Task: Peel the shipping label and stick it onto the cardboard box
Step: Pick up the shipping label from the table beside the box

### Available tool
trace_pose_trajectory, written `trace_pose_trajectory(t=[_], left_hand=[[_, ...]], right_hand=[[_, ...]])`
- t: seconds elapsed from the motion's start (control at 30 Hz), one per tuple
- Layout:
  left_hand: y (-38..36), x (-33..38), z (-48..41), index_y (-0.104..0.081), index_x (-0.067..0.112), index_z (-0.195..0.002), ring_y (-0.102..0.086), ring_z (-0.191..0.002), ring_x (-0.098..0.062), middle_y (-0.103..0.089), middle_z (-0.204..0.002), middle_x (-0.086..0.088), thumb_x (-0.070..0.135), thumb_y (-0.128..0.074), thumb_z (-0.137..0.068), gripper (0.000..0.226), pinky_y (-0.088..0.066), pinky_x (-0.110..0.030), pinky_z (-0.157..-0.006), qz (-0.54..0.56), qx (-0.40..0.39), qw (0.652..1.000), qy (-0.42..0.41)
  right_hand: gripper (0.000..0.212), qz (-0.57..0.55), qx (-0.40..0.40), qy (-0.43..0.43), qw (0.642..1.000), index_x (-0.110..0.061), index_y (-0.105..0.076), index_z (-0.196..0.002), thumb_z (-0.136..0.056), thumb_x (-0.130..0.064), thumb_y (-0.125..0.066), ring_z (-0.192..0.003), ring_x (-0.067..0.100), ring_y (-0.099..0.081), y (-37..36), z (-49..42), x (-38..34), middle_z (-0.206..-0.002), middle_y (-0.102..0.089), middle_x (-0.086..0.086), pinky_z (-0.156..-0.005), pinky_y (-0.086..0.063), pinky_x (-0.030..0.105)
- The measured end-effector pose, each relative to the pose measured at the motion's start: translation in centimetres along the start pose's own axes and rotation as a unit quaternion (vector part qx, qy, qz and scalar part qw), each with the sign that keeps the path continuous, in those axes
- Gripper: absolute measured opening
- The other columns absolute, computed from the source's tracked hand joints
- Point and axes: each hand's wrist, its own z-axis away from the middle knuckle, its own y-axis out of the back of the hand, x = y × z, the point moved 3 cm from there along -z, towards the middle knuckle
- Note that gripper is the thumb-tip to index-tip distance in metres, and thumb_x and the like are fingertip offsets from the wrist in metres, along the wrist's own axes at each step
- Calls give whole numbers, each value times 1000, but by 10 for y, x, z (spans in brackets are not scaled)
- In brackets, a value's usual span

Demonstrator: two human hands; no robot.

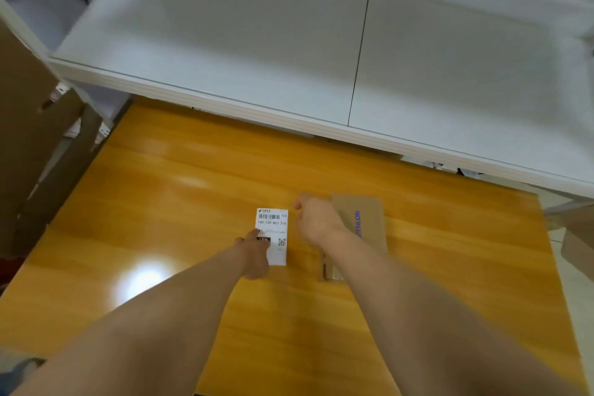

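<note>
While flat on the table (pixel 193 187), shipping label (pixel 273 228) lengthwise away, left hand (pixel 255 251) fingers pressing it.

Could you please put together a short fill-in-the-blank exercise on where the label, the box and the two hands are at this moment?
1. The shipping label lies flat on the ____ wooden table.
2. The left hand touches the label's ____ edge.
3. The right hand is over the cardboard box, which lies to the ____ of the label.
4. The lettering on the box is ____ in colour.

Missing words: orange; left; right; purple
</note>
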Motion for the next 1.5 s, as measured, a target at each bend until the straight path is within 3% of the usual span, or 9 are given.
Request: trace_pose_trajectory(t=[0.3,0.4,0.47,0.67,0.9,1.1,1.23,1.37,1.5], left_hand=[[-15,-11,-8,-8,28,-158,-7,-149,-33,9,-168,-1,24,-33,-99,64,-17,-45,-116,27,-63,998,-2],[-16,-13,-10,-10,33,-158,-10,-149,-35,8,-168,-2,22,-36,-99,65,-20,-48,-116,25,-55,998,-8],[-16,-12,-9,-13,33,-157,-8,-149,-36,9,-167,-2,20,-38,-99,65,-21,-49,-116,25,-44,999,-15],[-6,-14,-17,-34,16,-151,-28,-143,-34,-13,-163,-7,12,-44,-98,54,-30,-38,-114,187,29,982,-9],[-9,-24,-36,-46,4,-133,-63,-88,-30,-59,-121,-20,2,-46,-90,43,-57,-37,-70,503,36,860,76],[-9,-24,-39,-57,1,-125,-48,-58,-19,-57,-80,-10,3,-51,-95,30,-36,-23,-40,561,25,822,98],[-8,-19,-37,-61,-1,-120,-47,-54,-21,-65,-88,-19,6,-56,-95,26,-34,-21,-38,546,16,832,98],[-12,-19,-40,-67,-2,-110,-56,-78,-28,-70,-113,-23,3,-56,-94,20,-41,-31,-55,494,41,862,108],[6,-29,-29,-61,7,-98,-48,-62,-22,-64,-89,-15,7,-59,-96,3,-36,-29,-53,482,52,870,84]], right_hand=[[34,-11,-85,-57,995,-4,-58,-135,-104,-12,-46,-128,31,-56,-37,-4,2,-141,-60,15,-100,-46,33],[25,-42,-96,-87,991,-7,-64,-116,-103,-10,-43,-106,26,-56,-57,-10,7,-118,-67,12,-90,-48,34],[32,-39,-109,-95,989,-1,-58,-129,-102,-8,-42,-100,24,-51,-65,-12,8,-132,-61,16,-87,-47,34],[47,-29,-158,-105,981,-3,-41,-148,-102,-10,-44,-136,32,-48,-86,-11,5,-151,-47,16,-111,-41,37],[49,34,-182,-98,978,-2,-39,-148,-100,-6,-45,-137,37,-45,-98,-10,5,-150,-45,21,-112,-38,41],[46,25,-189,-90,978,-7,-38,-147,-102,-7,-36,-132,31,-50,-103,-9,10,-148,-48,15,-109,-43,35],[48,-5,-169,-85,982,-9,-40,-148,-100,-3,-37,-130,31,-51,-104,-9,14,-146,-50,14,-109,-44,37],[54,-59,-163,-98,980,-12,-32,-155,-102,-4,-37,-137,31,-46,-103,-2,18,-154,-43,12,-112,-41,35],[44,-176,-75,-141,971,-10,-46,-145,-101,-12,-48,-125,30,-58,-81,2,22,-141,-58,11,-100,-51,35]])
